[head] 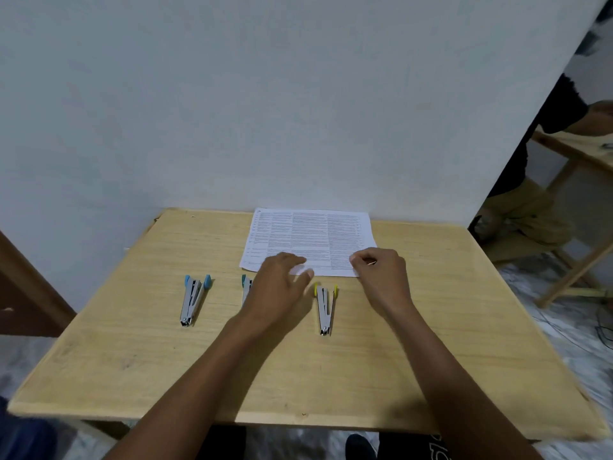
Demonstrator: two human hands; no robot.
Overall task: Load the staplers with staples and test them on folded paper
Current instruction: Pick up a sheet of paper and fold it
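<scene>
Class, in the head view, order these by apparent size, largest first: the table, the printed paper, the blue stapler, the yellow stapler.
1. table
2. printed paper
3. blue stapler and yellow stapler: they look alike in size, so I will not rank one above the other.

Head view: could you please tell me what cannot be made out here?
- Middle stapler: head view, mostly hidden under the left hand; only its teal end shows.
- Paper: head view, print too small to read.
- Right hand: head view, curled fingers hide whether they pinch anything.
</scene>
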